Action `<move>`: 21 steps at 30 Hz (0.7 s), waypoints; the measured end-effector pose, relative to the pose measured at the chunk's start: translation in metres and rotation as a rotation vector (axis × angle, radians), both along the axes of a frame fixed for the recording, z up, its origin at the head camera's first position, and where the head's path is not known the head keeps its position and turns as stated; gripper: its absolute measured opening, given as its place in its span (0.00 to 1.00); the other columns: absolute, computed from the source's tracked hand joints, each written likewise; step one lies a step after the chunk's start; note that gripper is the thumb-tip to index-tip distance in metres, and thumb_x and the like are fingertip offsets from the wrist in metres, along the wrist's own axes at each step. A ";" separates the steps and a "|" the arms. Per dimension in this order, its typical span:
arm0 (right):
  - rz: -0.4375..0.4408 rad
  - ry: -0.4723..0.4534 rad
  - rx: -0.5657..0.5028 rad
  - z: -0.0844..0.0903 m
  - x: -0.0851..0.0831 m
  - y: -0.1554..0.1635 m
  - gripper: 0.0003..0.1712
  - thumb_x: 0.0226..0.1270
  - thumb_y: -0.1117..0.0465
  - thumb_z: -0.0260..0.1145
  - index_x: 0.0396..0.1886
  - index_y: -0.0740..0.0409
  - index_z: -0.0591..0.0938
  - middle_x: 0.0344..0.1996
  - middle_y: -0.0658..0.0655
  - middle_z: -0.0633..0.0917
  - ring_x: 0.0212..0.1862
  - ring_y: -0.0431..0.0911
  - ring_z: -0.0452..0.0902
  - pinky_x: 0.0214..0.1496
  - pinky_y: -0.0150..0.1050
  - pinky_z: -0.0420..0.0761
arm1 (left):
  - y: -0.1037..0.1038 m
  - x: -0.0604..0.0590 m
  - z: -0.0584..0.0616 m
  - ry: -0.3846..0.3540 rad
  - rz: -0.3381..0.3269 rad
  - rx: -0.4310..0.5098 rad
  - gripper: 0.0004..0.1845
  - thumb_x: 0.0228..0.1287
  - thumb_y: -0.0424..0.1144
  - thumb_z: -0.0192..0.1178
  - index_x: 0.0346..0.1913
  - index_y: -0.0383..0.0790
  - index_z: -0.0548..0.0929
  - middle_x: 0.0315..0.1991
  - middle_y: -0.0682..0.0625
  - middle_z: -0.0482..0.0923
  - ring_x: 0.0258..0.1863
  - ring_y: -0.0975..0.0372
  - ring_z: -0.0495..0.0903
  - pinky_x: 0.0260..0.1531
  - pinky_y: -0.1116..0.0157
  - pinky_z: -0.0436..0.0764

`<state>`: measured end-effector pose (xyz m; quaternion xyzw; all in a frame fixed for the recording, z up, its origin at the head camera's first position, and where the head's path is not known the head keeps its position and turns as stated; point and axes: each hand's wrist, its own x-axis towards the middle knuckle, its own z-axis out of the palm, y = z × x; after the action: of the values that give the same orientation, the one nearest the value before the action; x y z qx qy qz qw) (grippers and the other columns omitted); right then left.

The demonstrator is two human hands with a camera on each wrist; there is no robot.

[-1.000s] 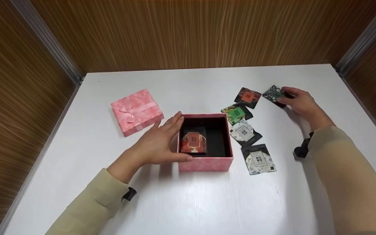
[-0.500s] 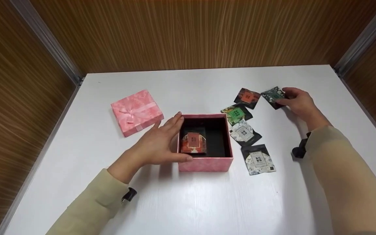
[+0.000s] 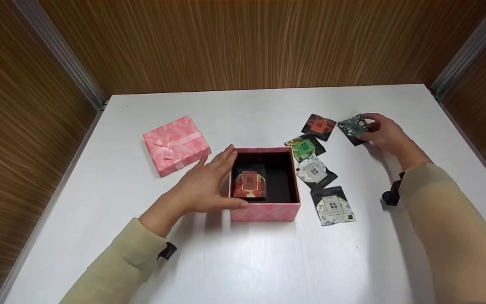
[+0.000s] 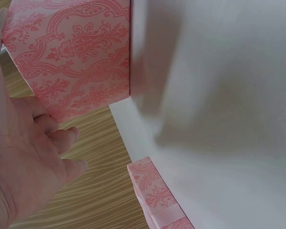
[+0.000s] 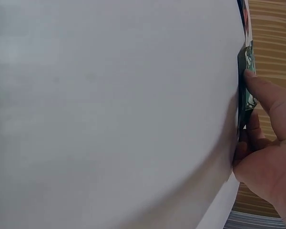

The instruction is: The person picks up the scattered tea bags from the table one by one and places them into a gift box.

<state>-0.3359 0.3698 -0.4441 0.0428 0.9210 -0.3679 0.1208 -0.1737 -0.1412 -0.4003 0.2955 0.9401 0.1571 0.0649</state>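
An open pink box (image 3: 264, 211) with a dark lining stands mid-table and holds a red-and-white packet (image 3: 250, 182). My left hand (image 3: 209, 181) rests flat against the box's left wall (image 4: 76, 52), fingers straight and thumb along the front rim. To the far right, my right hand (image 3: 384, 133) pinches a dark green-patterned packet (image 3: 355, 126) and tilts it up off the table. In the right wrist view the packet (image 5: 248, 81) is edge-on, with a fingertip (image 5: 260, 90) on its face.
The pink lid with a bow (image 3: 176, 144) lies left of the box. Several packets lie right of it: red (image 3: 319, 125), green (image 3: 305, 146), white (image 3: 314, 171) and grey (image 3: 333, 206). Wood-panelled walls enclose the white table (image 3: 243, 261) on three sides.
My right hand has taken hold of the dark green packet and raised its edge off the table. The left hand and the box have not moved.
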 end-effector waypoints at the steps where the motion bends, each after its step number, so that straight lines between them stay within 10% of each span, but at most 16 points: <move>1: 0.006 -0.008 0.003 0.001 0.001 0.001 0.47 0.78 0.55 0.68 0.87 0.53 0.54 0.72 0.77 0.66 0.67 0.66 0.65 0.69 0.63 0.71 | 0.000 0.000 0.000 -0.001 0.001 -0.001 0.71 0.54 0.87 0.55 0.87 0.40 0.45 0.88 0.48 0.39 0.85 0.59 0.45 0.82 0.43 0.45; 21: 0.160 0.016 0.124 0.011 0.021 0.006 0.47 0.75 0.52 0.72 0.84 0.60 0.59 0.70 0.82 0.67 0.69 0.71 0.66 0.67 0.66 0.69 | 0.001 0.000 0.001 -0.013 0.009 0.001 0.71 0.54 0.87 0.55 0.87 0.41 0.45 0.88 0.52 0.37 0.85 0.61 0.44 0.83 0.48 0.42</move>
<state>-0.3144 0.3756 -0.4328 -0.0263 0.9433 -0.2999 0.1396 -0.1738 -0.1407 -0.3992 0.2905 0.9409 0.1595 0.0701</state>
